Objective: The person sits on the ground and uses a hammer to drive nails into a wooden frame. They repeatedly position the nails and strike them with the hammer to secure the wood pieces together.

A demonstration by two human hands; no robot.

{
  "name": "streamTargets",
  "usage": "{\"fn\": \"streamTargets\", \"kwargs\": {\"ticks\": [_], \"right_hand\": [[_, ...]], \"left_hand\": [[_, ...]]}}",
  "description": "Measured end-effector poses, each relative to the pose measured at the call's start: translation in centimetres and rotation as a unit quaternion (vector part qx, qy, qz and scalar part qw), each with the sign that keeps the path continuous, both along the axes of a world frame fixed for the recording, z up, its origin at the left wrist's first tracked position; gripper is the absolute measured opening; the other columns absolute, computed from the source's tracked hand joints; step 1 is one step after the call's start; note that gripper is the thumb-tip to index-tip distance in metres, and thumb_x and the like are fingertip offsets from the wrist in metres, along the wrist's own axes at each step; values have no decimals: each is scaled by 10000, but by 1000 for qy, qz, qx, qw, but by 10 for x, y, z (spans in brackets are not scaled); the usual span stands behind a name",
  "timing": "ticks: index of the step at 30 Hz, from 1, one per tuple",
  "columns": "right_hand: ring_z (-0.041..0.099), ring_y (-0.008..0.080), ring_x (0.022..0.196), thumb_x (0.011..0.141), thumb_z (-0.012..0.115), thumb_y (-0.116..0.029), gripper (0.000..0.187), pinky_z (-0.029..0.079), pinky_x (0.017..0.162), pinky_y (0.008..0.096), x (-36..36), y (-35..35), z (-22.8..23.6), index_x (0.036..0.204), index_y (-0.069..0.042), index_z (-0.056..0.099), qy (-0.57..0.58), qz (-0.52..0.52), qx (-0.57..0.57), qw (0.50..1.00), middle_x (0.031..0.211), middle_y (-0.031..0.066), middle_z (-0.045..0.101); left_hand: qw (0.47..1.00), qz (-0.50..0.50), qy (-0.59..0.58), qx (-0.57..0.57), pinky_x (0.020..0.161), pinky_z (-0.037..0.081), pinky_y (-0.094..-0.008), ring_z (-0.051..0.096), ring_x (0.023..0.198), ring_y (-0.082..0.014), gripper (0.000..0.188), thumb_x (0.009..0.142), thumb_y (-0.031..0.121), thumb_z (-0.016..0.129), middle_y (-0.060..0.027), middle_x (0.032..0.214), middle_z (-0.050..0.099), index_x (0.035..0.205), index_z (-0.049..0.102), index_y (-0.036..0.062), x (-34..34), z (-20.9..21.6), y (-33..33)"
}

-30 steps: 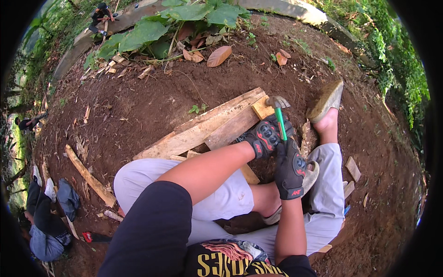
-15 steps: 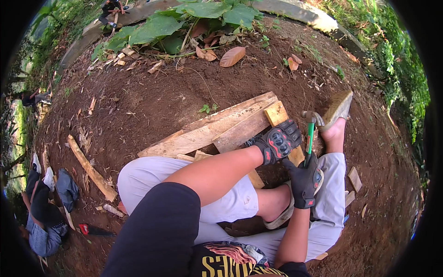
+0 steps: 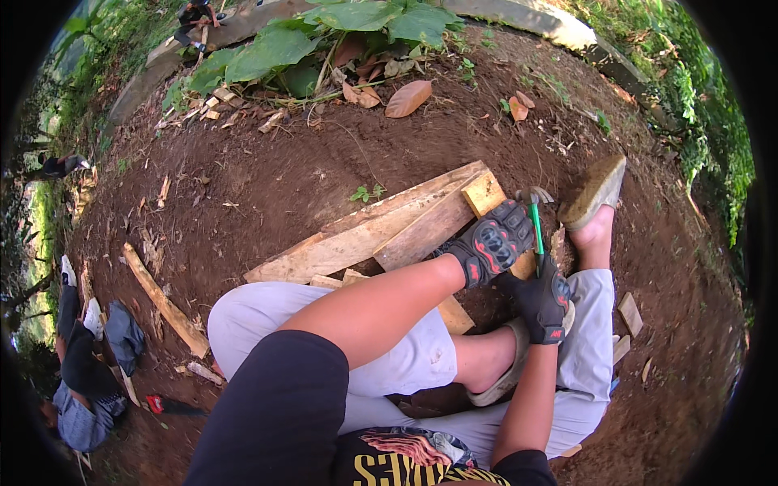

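From where I stand, the hammer (image 3: pixel 536 227) has just leaned left — its head now nearer the yellowish board (image 3: pixel 483 194), so the work centres there. The right grip (image 3: pixel 545 301) is clamped round the green handle; the left grip (image 3: pixel 494 245) rests over the board — whether closed, I can't tell.
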State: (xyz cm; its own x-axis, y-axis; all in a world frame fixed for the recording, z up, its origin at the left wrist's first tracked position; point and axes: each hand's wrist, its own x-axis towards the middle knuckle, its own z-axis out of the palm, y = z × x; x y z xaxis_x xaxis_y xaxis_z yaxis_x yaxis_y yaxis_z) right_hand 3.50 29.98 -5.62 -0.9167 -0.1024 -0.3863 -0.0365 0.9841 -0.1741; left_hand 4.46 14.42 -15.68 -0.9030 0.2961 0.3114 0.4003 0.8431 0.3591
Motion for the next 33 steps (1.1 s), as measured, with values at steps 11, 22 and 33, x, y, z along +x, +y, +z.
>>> {"fn": "streamTargets", "kwargs": {"ticks": [11,22,33], "right_hand": [[783,374,1019,762,914,-448,688,597,878,491,-9,19,-27,1272,-21,737,-22,-14,-130,991,1111,218,803],[770,404,1007,780,876,-464,558,593,857,523,8,-6,9,1191,-104,761,40,47,-3,998,1095,195,792],[762,411,1111,719,895,-550,735,606,947,513,28,-22,6,1269,-82,761,39,21,99,994,1169,220,789]], "left_hand": [[995,65,-69,8,1361,219,-563,405,1591,-388,591,1058,220,447,-222,1668,487,1610,497,14,23,35,-20],[914,238,-323,-52,1103,491,-510,608,1298,-383,918,737,545,897,-210,1372,611,1424,590,19,52,53,-111],[953,199,-228,-14,1053,543,-484,657,1271,-348,487,849,392,764,-201,1334,696,1216,793,73,26,12,-88]]}}
